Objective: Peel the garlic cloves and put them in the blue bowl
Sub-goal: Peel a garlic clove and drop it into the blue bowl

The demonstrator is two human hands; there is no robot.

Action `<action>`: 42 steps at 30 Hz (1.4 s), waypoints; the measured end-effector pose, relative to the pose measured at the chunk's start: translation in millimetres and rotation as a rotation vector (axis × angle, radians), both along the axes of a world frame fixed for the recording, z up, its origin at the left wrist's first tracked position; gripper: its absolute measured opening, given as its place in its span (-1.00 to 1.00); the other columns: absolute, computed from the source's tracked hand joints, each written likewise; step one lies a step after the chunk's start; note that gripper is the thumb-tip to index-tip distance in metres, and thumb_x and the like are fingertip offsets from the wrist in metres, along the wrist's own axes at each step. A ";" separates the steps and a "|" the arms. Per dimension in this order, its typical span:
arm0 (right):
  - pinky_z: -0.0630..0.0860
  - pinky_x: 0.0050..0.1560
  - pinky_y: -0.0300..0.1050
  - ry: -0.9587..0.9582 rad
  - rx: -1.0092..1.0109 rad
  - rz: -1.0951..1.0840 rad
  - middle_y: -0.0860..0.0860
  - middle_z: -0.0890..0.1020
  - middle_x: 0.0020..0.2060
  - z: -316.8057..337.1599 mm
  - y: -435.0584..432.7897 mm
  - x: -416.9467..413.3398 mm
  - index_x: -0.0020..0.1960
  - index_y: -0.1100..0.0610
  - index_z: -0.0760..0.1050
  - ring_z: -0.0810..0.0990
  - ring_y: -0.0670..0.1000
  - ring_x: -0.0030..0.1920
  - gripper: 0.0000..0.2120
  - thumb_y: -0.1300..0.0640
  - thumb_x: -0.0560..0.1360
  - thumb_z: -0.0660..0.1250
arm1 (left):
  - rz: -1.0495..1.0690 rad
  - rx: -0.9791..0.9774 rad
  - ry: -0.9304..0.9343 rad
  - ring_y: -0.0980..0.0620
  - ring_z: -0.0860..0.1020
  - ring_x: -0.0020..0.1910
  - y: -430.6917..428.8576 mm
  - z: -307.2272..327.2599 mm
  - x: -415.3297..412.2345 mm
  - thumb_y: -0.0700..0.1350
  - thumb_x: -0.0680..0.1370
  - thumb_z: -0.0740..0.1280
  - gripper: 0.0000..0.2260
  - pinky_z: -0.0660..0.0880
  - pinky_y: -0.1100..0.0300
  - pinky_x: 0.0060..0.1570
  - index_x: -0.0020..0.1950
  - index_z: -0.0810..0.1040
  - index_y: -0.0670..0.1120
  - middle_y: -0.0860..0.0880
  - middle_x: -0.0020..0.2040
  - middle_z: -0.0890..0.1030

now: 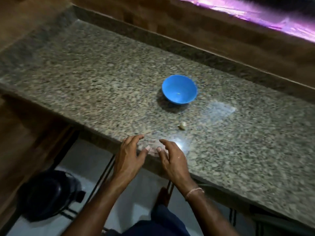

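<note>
Speckled brown-grey granite countertop (102, 79) is basically the whole scene, and right at its near edge both hands are hovering with nothing in them as far as I can see. Left hand (128, 154) has its fingers spread and curled a bit, palm down over the edge; right hand (172, 157), with a thin pale thread band on the wrist (194, 191), is just beside it, thumbs nearly meeting, fingers loosely splayed. It's blurry between the thumbs, so I can't swear there isn't a scrap of skin there, but no clove shows. A bit further in sits a small pale garlic clove in its papery skin (182, 124), alone on the stone, well apart from either hand. Beyond that is the round blue plastic bowl (179, 89), upright; it looks empty apart from a tiny speck I can't make out. So my read: peeling hasn't started on this clove, and we're at the reach-and-pick-up stage. Next move is probably the right hand going forward to pinch it, since it's on that side, then both thumbs working the skin off before dropping it in the bowl behind.
</note>
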State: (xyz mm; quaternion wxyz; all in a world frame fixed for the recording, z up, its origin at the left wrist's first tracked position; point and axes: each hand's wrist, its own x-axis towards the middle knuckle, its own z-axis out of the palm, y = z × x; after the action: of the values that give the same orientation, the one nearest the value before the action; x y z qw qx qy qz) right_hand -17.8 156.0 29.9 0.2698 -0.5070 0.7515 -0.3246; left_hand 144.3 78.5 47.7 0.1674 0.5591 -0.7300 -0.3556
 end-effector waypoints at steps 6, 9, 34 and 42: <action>0.57 0.18 0.07 0.144 0.035 -0.118 0.05 0.57 0.28 -14.0 -4.5 -99.6 0.46 0.11 0.48 0.57 0.11 0.26 -0.60 0.06 0.64 0.36 | -0.104 0.007 -0.059 -0.06 0.60 0.16 -22.1 -19.5 -87.4 0.04 0.51 0.46 -0.66 0.59 -0.03 0.09 0.27 0.60 0.03 0.01 0.17 0.63; 0.52 0.21 0.09 0.264 0.158 -0.134 0.13 0.51 0.35 -20.7 -19.8 -128.8 0.52 0.12 0.41 0.50 0.20 0.30 -0.46 0.15 0.57 0.44 | -0.156 -0.075 -0.094 -0.01 0.61 0.14 -37.5 -27.7 -110.2 -0.08 0.54 0.50 -0.68 0.60 0.01 0.01 0.28 0.59 0.01 0.03 0.16 0.62; 0.32 0.46 0.20 0.423 0.330 -0.267 0.06 0.37 0.55 -30.3 -58.7 -131.9 0.52 0.00 0.39 0.32 0.14 0.50 -0.28 0.13 0.44 0.60 | -0.404 -0.161 -0.142 0.09 0.49 -0.13 -94.6 -53.6 -127.1 -0.23 0.60 0.41 -0.80 0.46 0.15 -0.33 -0.01 0.50 0.07 0.14 -0.11 0.52; 0.24 0.45 0.12 0.393 0.308 -0.223 0.04 0.33 0.55 -28.0 -56.6 -140.0 0.53 -0.02 0.37 0.26 0.10 0.51 -0.29 0.08 0.46 0.58 | -0.303 -0.093 -0.152 0.11 0.58 -0.14 -91.7 -49.8 -133.6 -0.21 0.58 0.45 -0.86 0.62 0.03 -0.31 -0.06 0.58 0.02 0.10 -0.09 0.56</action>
State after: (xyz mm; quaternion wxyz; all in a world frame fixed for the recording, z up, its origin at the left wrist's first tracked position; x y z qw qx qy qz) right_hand -157.8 99.4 1.9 0.1553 -0.4275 0.8811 -0.1294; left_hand 10.6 -13.2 -2.1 0.0820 0.4593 -0.8323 -0.2994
